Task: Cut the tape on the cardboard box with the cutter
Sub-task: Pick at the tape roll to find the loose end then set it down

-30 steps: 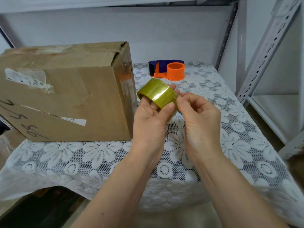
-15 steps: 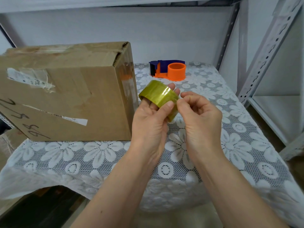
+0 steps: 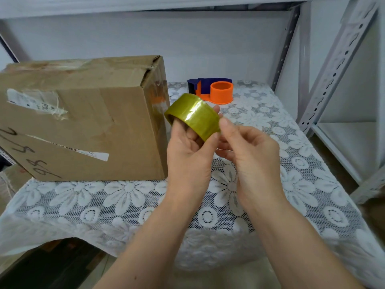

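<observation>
Your left hand (image 3: 187, 151) has its grip curled round the one tape roll (image 3: 192, 115); your right hand (image 3: 248, 151) pinches the roll's edge. One cardboard box (image 3: 83, 122) stands on the table (image 3: 302, 184) just left of your hands, one orange cutter (image 3: 212, 90) behind them.

Bare forearms, no sleeves; hands (image 3: 218, 155) bare, ungloved

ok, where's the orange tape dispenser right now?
In the head view the orange tape dispenser sits untouched at the back of the lace tablecloth, right of the cardboard box and just behind the tape roll.
</observation>
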{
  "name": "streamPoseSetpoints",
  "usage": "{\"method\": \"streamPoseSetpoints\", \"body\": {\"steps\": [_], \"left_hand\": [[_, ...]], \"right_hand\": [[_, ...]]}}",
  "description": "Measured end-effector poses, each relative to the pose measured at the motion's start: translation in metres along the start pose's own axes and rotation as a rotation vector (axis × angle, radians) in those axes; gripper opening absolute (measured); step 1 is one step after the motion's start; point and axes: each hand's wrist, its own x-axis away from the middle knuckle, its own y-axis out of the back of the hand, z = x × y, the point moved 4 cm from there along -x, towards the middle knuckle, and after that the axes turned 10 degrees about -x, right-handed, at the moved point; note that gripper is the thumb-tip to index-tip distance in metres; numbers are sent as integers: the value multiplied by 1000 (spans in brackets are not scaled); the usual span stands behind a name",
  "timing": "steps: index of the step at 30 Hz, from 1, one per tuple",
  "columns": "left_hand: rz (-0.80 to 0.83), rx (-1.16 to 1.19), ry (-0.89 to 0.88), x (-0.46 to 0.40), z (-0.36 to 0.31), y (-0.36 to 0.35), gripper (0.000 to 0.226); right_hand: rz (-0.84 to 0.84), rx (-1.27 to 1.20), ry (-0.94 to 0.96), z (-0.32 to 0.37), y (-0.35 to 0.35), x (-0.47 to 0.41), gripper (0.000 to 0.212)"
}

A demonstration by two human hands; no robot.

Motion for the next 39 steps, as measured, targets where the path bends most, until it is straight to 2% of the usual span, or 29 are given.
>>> {"method": "streamPoseSetpoints", "body": {"steps": [3, 9, 12, 21, 23, 27, 29, 31, 34, 36, 39], "left_hand": [[6, -5, 27, 1, 2, 0, 49], [19, 235, 159, -2, 4, -1, 38], [-4, 262, 189, -3, 5, -1, 32], [-65, 401, 308, -8, 7, 8, 37], [-86, 306, 307, -9, 7, 11, 36], [-118, -96, 220, -6, 8, 13, 26], [-124, -163, 176, -2, 9, 11, 25], [-122, -210, 107, 0, 8, 11, 33], [71, -314, -20, 0, 11, 7, 39], [193, -407, -44, 2, 13, 0, 43], [142, -434, -15, 0, 17, 1, 43]], "right_hand": [[4, -58, -31, -1, -1, -1, 10], [58, -180, 0, -5, -4, -3, 16], [95, -216, 10, -9, -3, -6, 18], [187, -361, -45, -18, -3, -6, 9], [188, -342, -64, -20, -3, -6, 9], [99, -370, -138, -22, 0, -7, 18], [42, -427, -188, -22, 2, -10, 18], [-5, -461, -227, -22, 3, -12, 15], [-64, -518, -272, -21, 6, -16, 10], [-86, -510, -280, -19, 9, -17, 10], [-72, -463, -292, -18, 10, -16, 7]]}}
